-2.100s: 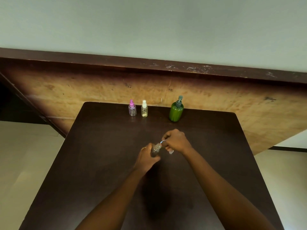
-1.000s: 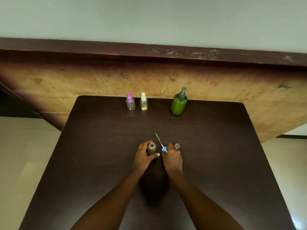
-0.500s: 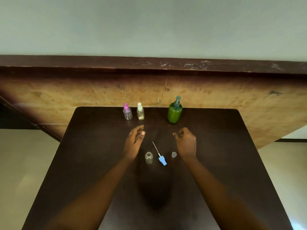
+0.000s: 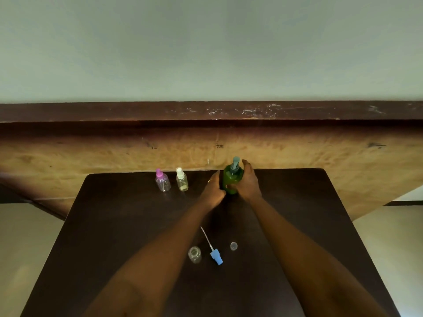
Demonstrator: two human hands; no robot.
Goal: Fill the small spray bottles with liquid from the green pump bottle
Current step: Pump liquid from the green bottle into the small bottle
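Note:
The green pump bottle (image 4: 231, 179) stands upright at the far edge of the dark table (image 4: 114, 225). My left hand (image 4: 212, 191) grips its left side and my right hand (image 4: 248, 183) wraps its right side. Nearer me, a small clear spray bottle (image 4: 194, 254) stands open without its top. Its blue spray head (image 4: 216, 258) with a white dip tube lies beside it, and a small clear cap (image 4: 233, 246) stands to the right.
Two more small spray bottles stand at the far edge, left of the pump bottle: one with a pink top (image 4: 162, 180) and one with a white top (image 4: 182, 179). A wooden panel (image 4: 320, 152) rises right behind the table.
Both hands let go of the small clear bottle and its blue spray head, left them on the table, reached forward and took hold of the green pump bottle.

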